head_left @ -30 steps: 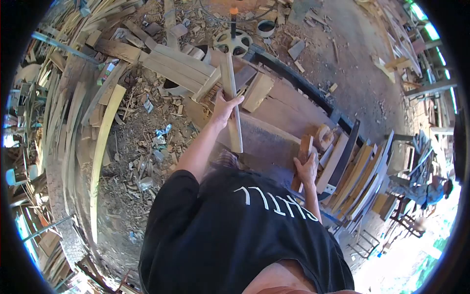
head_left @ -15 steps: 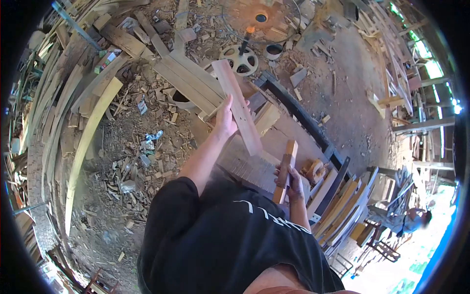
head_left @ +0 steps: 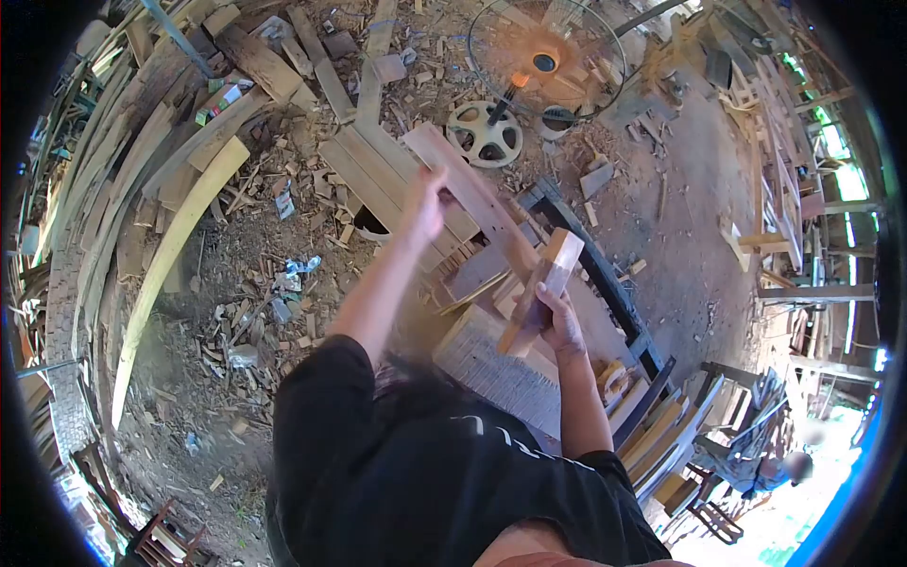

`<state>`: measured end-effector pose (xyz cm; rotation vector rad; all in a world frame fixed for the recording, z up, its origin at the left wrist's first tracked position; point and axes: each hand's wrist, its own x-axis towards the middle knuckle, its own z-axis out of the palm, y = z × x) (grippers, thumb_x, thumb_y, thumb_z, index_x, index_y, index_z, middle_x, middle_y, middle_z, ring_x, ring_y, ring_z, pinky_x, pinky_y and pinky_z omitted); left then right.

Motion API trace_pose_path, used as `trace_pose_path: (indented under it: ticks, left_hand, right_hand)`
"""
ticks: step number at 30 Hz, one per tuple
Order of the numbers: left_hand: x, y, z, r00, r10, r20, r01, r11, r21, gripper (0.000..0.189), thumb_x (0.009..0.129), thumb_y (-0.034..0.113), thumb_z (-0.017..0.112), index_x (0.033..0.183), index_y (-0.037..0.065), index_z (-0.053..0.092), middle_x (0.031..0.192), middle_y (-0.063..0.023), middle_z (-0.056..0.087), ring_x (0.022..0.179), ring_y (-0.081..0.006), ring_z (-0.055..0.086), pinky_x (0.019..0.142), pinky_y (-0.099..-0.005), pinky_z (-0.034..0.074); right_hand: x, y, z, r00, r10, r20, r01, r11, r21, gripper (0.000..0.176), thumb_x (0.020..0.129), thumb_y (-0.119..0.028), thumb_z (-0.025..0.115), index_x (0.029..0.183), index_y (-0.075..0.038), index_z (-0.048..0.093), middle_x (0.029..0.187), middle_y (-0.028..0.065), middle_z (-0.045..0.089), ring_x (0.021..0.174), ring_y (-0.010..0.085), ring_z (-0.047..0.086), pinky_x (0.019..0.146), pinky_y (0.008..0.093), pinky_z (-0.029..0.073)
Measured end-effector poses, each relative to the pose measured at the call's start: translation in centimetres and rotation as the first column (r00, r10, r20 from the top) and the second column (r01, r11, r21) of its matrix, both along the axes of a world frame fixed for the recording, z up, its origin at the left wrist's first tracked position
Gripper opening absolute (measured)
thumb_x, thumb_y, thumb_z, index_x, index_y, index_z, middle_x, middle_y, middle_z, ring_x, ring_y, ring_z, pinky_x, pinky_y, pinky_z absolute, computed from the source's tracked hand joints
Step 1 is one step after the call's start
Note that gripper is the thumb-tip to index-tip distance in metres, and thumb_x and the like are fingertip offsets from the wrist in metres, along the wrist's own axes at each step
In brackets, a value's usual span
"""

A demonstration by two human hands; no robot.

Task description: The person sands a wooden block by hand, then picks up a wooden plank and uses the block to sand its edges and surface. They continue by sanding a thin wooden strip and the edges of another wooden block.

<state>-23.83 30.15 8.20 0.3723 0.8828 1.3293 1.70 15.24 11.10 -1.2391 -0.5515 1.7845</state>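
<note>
My left hand (head_left: pixel 431 206) grips the left edge of a long, flat wooden board (head_left: pixel 470 192), which slants from upper left to lower right. Small dark marks dot the board's face. A thick rectangular wooden block (head_left: pixel 559 257) is in my right hand (head_left: pixel 561 323), its thumb lying along the near side. The block overlaps the lower end of the board in this view. Beneath both hands is a workbench, with a pale ridged panel (head_left: pixel 491 364) on its near part.
A fan (head_left: pixel 545 62) with a wire guard and spoked base (head_left: pixel 484 134) stands ahead. Planks (head_left: pixel 373 175) lie beyond the bench. Wood scraps litter the floor, and long timber (head_left: pixel 170 255) is stacked at left. A dark beam (head_left: pixel 595 246) edges the bench; a person (head_left: pixel 756 468) is at far right.
My right hand has raised the block forward, up to the board's lower end. The board has tilted further sideways in my left hand, and the view has shifted slightly.
</note>
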Motion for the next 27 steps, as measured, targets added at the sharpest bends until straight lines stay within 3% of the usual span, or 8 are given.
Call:
trace_pose_path:
  ticks: [3, 7, 9, 14, 16, 17, 22, 27]
  left_hand:
    - [-5.4, 5.8, 0.1, 0.967, 0.033, -0.251, -0.033, 0.999, 0.004, 0.038, 0.088, 0.017, 0.062, 0.122, 0.007, 0.048, 0.103, -0.0054, 0.061, 0.084, -0.0162, 0.061, 0.07, -0.0309, 0.052]
    - [-10.6, 11.0, 0.4, 0.907, -0.032, -0.419, 0.059, 0.997, 0.053, 0.04, 0.088, 0.016, 0.062, 0.124, 0.004, 0.049, 0.102, -0.0058, 0.063, 0.085, -0.0148, 0.062, 0.069, -0.0294, 0.052]
    - [-12.4, 12.9, 0.1, 0.744, -0.139, -0.653, 0.159, 0.987, -0.028, 0.038, 0.089, 0.016, 0.062, 0.123, 0.002, 0.053, 0.101, -0.0061, 0.063, 0.084, -0.0139, 0.062, 0.07, -0.0285, 0.052]
    - [-14.6, 16.9, -2.6, 0.633, -0.141, -0.761, 0.177, 0.984, -0.035, 0.033, 0.087, 0.016, 0.063, 0.116, 0.001, 0.059, 0.092, -0.005, 0.065, 0.073, -0.0127, 0.062, 0.064, -0.0262, 0.051]
    - [-15.2, 18.1, -3.8, 0.545, -0.13, -0.828, 0.202, 0.979, -0.021, 0.033, 0.088, 0.019, 0.065, 0.114, 0.0, 0.062, 0.097, -0.0038, 0.066, 0.083, -0.0118, 0.06, 0.076, -0.0271, 0.047]
    - [-15.5, 18.6, -4.4, 0.548, -0.132, -0.826, 0.2, 0.979, -0.023, 0.033, 0.088, 0.019, 0.065, 0.114, 0.0, 0.062, 0.097, -0.0038, 0.066, 0.083, -0.0118, 0.06, 0.076, -0.0271, 0.047]
    - [-16.7, 19.4, -5.7, 0.325, -0.15, -0.934, 0.223, 0.972, -0.078, 0.04, 0.087, 0.021, 0.066, 0.117, -0.005, 0.061, 0.099, -0.0074, 0.068, 0.085, -0.012, 0.06, 0.078, -0.0278, 0.046]
    - [-17.2, 18.3, -4.5, 0.372, -0.249, -0.894, 0.265, 0.952, -0.155, 0.04, 0.086, 0.022, 0.067, 0.118, -0.002, 0.061, 0.102, -0.009, 0.068, 0.089, -0.0125, 0.06, 0.08, -0.0276, 0.046]
  right_hand:
    - [-1.3, 3.0, 0.6, 0.999, 0.039, 0.021, -0.039, 0.999, 0.022, 0.061, 0.081, -0.026, 0.072, 0.128, -0.004, 0.04, 0.103, 0.0083, 0.055, 0.088, 0.0232, 0.062, 0.079, 0.0391, 0.055]
    - [-3.1, 6.7, -0.1, 0.998, 0.064, 0.025, -0.063, 0.998, -0.028, 0.056, 0.079, -0.025, 0.073, 0.121, -0.005, 0.043, 0.1, 0.0074, 0.055, 0.079, 0.0206, 0.063, 0.072, 0.0355, 0.056]
    - [-3.8, 8.2, 0.0, 0.993, 0.118, 0.021, -0.117, 0.992, -0.043, 0.055, 0.078, -0.025, 0.073, 0.12, -0.005, 0.045, 0.098, 0.0073, 0.055, 0.078, 0.0204, 0.063, 0.071, 0.0352, 0.056]
    - [-4.8, 11.1, -0.9, 0.97, 0.243, 0.02, -0.24, 0.966, -0.1, 0.052, 0.075, -0.025, 0.074, 0.114, -0.003, 0.047, 0.092, 0.0069, 0.055, 0.075, 0.0196, 0.063, 0.067, 0.0346, 0.056]
    - [-5.0, 11.9, -1.2, 0.941, 0.337, 0.038, -0.329, 0.934, -0.14, 0.05, 0.075, -0.024, 0.074, 0.113, -0.003, 0.048, 0.089, 0.0068, 0.055, 0.075, 0.0193, 0.063, 0.066, 0.0348, 0.057]
    - [-5.1, 12.3, -1.2, 0.94, 0.338, 0.041, -0.33, 0.933, -0.143, 0.05, 0.075, -0.024, 0.074, 0.113, -0.003, 0.048, 0.089, 0.0068, 0.055, 0.075, 0.0193, 0.063, 0.066, 0.0348, 0.057]
    - [-5.2, 13.5, -1.2, 0.92, 0.389, 0.053, -0.375, 0.91, -0.177, 0.05, 0.075, -0.023, 0.074, 0.112, -0.003, 0.048, 0.09, 0.0066, 0.055, 0.075, 0.0183, 0.062, 0.067, 0.0347, 0.057]
    - [-5.0, 13.5, -1.2, 0.912, 0.409, 0.022, -0.395, 0.894, -0.212, 0.05, 0.075, -0.022, 0.074, 0.113, -0.002, 0.048, 0.091, 0.0062, 0.054, 0.075, 0.0175, 0.062, 0.069, 0.036, 0.057]
